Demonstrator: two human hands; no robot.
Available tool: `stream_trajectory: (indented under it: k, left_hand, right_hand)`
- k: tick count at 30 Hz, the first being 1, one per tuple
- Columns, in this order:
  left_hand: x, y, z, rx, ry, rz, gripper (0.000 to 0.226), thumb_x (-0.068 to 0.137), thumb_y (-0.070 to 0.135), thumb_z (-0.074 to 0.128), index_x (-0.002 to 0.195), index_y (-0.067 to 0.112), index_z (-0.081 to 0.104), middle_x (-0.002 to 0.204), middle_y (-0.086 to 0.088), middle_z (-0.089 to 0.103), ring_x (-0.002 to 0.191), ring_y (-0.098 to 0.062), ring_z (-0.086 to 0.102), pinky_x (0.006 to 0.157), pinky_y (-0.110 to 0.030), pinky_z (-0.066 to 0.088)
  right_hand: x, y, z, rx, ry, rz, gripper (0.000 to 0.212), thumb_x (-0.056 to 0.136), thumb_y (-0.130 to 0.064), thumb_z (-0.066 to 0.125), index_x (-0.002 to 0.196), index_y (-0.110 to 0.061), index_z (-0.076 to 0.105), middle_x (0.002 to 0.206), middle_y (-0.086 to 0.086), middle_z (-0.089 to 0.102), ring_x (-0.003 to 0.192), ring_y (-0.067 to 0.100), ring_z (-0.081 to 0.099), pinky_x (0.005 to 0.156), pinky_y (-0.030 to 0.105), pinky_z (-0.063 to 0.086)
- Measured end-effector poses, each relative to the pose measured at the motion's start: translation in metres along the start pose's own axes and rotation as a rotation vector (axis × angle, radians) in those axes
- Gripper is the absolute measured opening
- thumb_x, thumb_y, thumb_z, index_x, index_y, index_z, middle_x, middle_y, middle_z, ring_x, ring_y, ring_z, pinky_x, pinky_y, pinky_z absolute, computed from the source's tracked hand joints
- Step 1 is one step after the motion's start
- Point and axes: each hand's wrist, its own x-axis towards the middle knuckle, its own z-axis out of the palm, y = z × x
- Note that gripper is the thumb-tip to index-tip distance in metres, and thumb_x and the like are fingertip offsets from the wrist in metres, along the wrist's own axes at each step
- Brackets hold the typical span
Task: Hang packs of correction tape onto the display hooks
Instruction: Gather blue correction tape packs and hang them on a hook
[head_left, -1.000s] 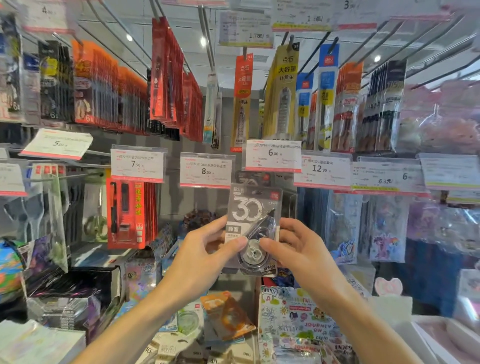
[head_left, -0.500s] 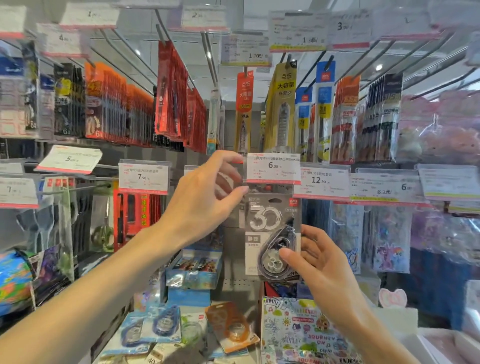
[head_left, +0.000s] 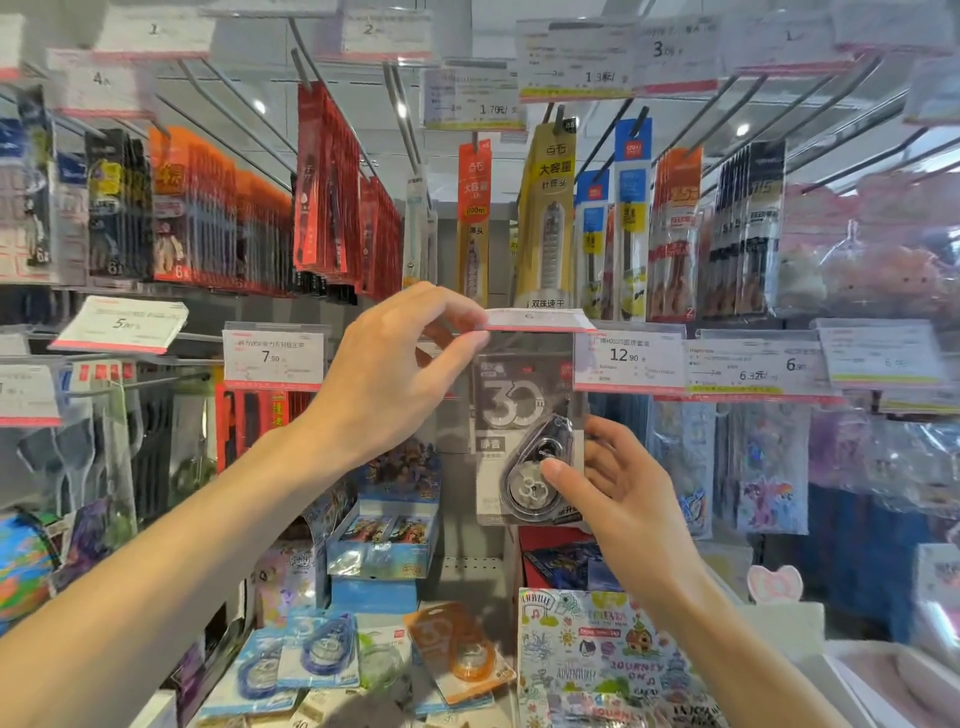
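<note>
Grey tape pack, big "30" print, upright under flipped-up price tag. Left hand pinches tag; right hand grips pack.

The tilted white, red-edged price tag hides the hook and the top of the grey correction tape pack, while the pink plush bags at right are blurred and the forearms run off the bottom edge.

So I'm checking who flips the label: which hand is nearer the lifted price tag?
Left. The left hand pinches the price tag at its edge; the right hand is below, holding the correction tape pack.
</note>
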Motion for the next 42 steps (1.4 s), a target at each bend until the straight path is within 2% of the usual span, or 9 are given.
stream_trajectory:
  k: [8, 18, 22, 25, 28, 31, 35, 39, 42]
  left_hand:
    - [-0.004, -0.002, -0.001, 0.004, -0.01, -0.015, 0.014, 0.098, 0.021, 0.069, 0.111, 0.019, 0.074, 0.102, 0.012, 0.07, 0.092, 0.0, 0.066, 0.077, -0.011, 0.051]
    - [-0.018, -0.006, 0.007, -0.031, -0.014, -0.079, 0.014, 0.097, 0.02, 0.07, 0.111, 0.02, 0.072, 0.102, 0.014, 0.071, 0.094, -0.003, 0.067, 0.074, -0.011, 0.053]
    - [-0.046, -0.019, 0.023, -0.116, -0.032, -0.187, 0.014, 0.095, 0.025, 0.071, 0.108, 0.027, 0.069, 0.095, 0.021, 0.07, 0.092, 0.001, 0.067, 0.075, -0.011, 0.053]
    - [-0.072, -0.035, 0.045, -0.15, -0.042, -0.29, 0.014, 0.095, 0.03, 0.071, 0.108, 0.03, 0.069, 0.093, 0.019, 0.071, 0.09, -0.004, 0.068, 0.076, -0.024, 0.055]
    - [-0.088, -0.051, 0.073, -0.149, -0.064, -0.375, 0.028, 0.096, 0.035, 0.068, 0.123, 0.037, 0.059, 0.103, 0.016, 0.069, 0.092, -0.003, 0.067, 0.085, -0.036, 0.056]
    - [-0.09, -0.066, 0.094, -0.192, -0.116, -0.463, 0.054, 0.1, 0.046, 0.059, 0.148, 0.049, 0.035, 0.128, 0.009, 0.062, 0.114, -0.008, 0.063, 0.101, -0.04, 0.052]
    - [-0.081, -0.086, 0.119, -0.199, -0.2, -0.534, 0.067, 0.105, 0.044, 0.05, 0.162, 0.042, 0.014, 0.167, 0.006, 0.034, 0.153, -0.021, 0.033, 0.125, -0.047, 0.029]
    - [-0.073, -0.099, 0.139, -0.269, -0.168, -0.569, 0.063, 0.107, 0.032, 0.051, 0.161, 0.04, 0.019, 0.168, 0.009, 0.029, 0.155, -0.015, 0.028, 0.126, -0.038, 0.024]
    - [-0.066, -0.11, 0.152, -0.267, -0.179, -0.615, 0.063, 0.108, 0.031, 0.05, 0.162, 0.038, 0.019, 0.168, 0.004, 0.033, 0.152, -0.02, 0.036, 0.123, -0.045, 0.033]
  right_hand:
    - [0.005, 0.001, 0.011, -0.012, -0.011, -0.038, 0.046, 0.091, -0.036, 0.078, 0.13, -0.039, 0.056, 0.114, -0.027, 0.075, 0.108, -0.006, 0.07, 0.087, 0.008, 0.053]
    - [0.01, 0.009, 0.016, -0.009, 0.02, -0.058, 0.053, 0.095, -0.035, 0.074, 0.133, -0.054, 0.043, 0.104, -0.013, 0.079, 0.095, 0.007, 0.078, 0.08, 0.014, 0.058]
    - [0.012, 0.013, 0.015, -0.069, 0.077, -0.046, 0.055, 0.096, -0.038, 0.073, 0.122, -0.072, 0.038, 0.104, -0.033, 0.07, 0.094, -0.004, 0.075, 0.071, 0.004, 0.052]
    - [0.017, 0.019, 0.018, -0.111, 0.095, -0.022, 0.054, 0.095, -0.042, 0.072, 0.122, -0.074, 0.038, 0.103, -0.049, 0.06, 0.094, -0.013, 0.07, 0.066, 0.0, 0.048]
    - [0.026, 0.028, 0.022, -0.144, 0.104, -0.002, 0.052, 0.096, -0.044, 0.07, 0.136, -0.06, 0.043, 0.106, -0.048, 0.06, 0.099, -0.017, 0.065, 0.07, -0.002, 0.047]
    - [0.038, 0.039, 0.028, -0.188, 0.106, 0.013, 0.052, 0.098, -0.04, 0.068, 0.144, -0.047, 0.045, 0.112, -0.035, 0.068, 0.105, -0.016, 0.063, 0.075, 0.001, 0.048]
    - [0.058, 0.056, 0.035, -0.195, 0.109, 0.065, 0.054, 0.1, -0.043, 0.064, 0.149, -0.048, 0.041, 0.141, -0.02, 0.058, 0.131, 0.003, 0.057, 0.107, 0.039, 0.054]
    - [0.079, 0.076, 0.042, -0.194, 0.083, 0.098, 0.056, 0.103, -0.041, 0.06, 0.15, -0.053, 0.034, 0.153, -0.02, 0.05, 0.141, 0.009, 0.051, 0.119, 0.046, 0.042]
    - [0.096, 0.087, 0.048, -0.226, 0.067, 0.1, 0.06, 0.105, -0.035, 0.057, 0.158, -0.042, 0.029, 0.149, -0.027, 0.047, 0.142, 0.007, 0.046, 0.122, 0.04, 0.039]
